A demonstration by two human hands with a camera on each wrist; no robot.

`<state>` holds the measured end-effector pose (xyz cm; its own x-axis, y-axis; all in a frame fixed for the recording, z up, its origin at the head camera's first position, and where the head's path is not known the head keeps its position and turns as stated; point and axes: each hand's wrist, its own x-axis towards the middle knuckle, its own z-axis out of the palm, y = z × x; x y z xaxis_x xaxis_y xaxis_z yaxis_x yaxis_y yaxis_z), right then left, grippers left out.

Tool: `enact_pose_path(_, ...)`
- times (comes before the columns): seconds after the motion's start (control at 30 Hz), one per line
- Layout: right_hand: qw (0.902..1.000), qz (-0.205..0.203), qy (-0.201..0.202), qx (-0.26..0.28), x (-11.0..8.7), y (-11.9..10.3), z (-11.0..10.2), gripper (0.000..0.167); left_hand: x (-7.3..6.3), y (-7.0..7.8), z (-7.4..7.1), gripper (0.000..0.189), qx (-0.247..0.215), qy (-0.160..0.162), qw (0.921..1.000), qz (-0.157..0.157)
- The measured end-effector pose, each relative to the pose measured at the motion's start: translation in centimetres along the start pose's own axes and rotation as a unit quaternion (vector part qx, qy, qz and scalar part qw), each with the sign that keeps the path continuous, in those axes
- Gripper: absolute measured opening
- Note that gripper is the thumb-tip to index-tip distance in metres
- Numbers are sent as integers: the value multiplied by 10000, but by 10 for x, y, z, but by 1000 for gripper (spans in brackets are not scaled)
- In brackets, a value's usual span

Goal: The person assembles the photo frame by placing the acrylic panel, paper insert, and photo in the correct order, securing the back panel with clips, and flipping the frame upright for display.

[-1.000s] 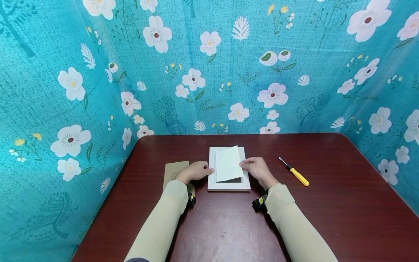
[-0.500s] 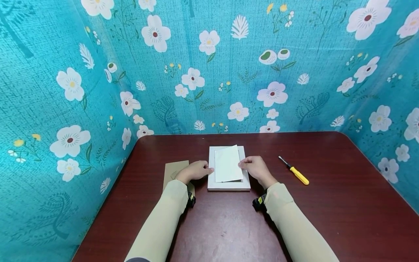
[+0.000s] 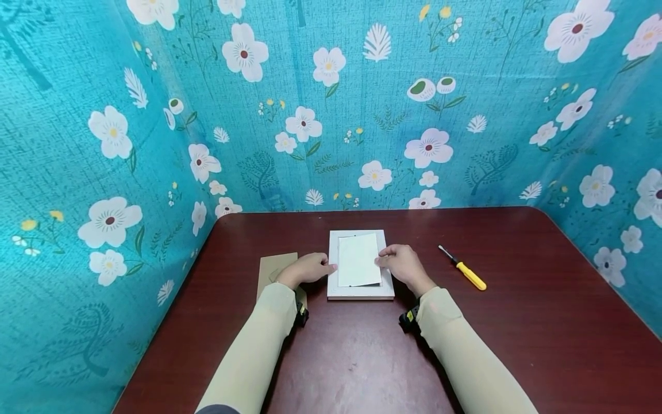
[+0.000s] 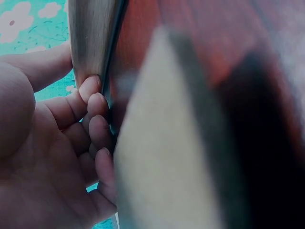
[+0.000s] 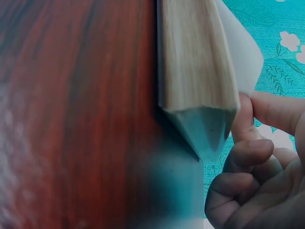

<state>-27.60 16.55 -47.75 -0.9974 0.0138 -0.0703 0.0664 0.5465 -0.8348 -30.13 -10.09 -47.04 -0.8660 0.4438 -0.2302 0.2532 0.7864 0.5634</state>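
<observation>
A white picture frame (image 3: 333,293) lies on the table, its long sides running away from me. Over its middle is a white sheet of paper (image 3: 358,260), slightly askew, with a thin dark strip showing at its lower right edge. My left hand (image 3: 310,268) grips the frame's left side, thumb on top and curled fingers against the wooden edge (image 4: 93,38) in the left wrist view. At the opposite side, my right hand (image 3: 405,265) pinches the sheet's right edge between thumb and forefinger. The right wrist view shows the paper (image 5: 243,52) raised above the frame's side there.
Brown board pieces (image 3: 274,267) lie left of the frame, partly under my left wrist. A screwdriver (image 3: 468,273) with a yellow handle lies to the right. The dark red table (image 3: 351,356) ends at a blue flowered cloth (image 3: 289,172) behind and at the sides.
My right hand has turned the sheet straighter and brought its top edge down within the frame. Less of the dark area beneath it shows. My left hand stays on the frame.
</observation>
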Motion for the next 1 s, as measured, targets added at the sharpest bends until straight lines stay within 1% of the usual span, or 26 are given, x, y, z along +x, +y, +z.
enact_pose_path(0.3,10000,19,24,-84,-1,-2,1,20,1,1,1,37,2,-13,10000,-11)
enact_pose_path(0.5,9997,122,1,-200,-1,-3,2,16,1,0,0,37,7,19,10000,-12)
enact_pose_path(0.87,9992,121,3,-379,-2,-1,0,14,0,0,1,37,37,35,10000,32)
enact_pose_path(1.0,9989,98,61,-459,-2,-1,-2,12,0,0,1,37,40,40,10000,18)
